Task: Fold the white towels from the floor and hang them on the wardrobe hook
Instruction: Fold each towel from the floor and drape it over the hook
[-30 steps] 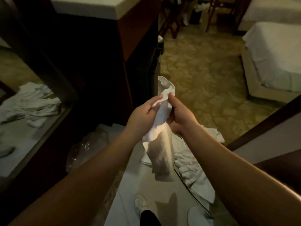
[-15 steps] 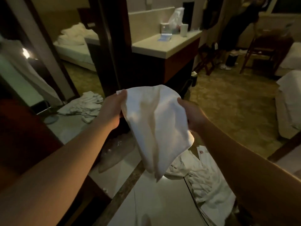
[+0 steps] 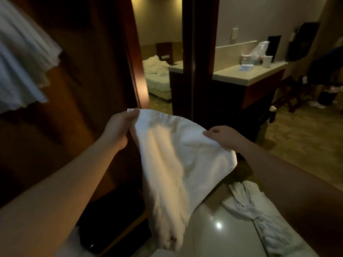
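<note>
Two hands pinch white towel (image 3: 178, 160) top corners – left hand (image 3: 118, 127), right hand (image 3: 224, 136) – cloth hangs creased.

You hold a plain white towel (image 3: 178, 156) before a dark reddish-brown wardrobe (image 3: 78, 71), with more white towels (image 3: 259, 216) on the glossy pale floor (image 3: 222, 238) and a cream tabletop (image 3: 248, 73).

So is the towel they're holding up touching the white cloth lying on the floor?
Cannot tell. In the head view the held towel hangs from both hands, but its lower tip is blurred and the floor cloth lies off to the side.
</note>
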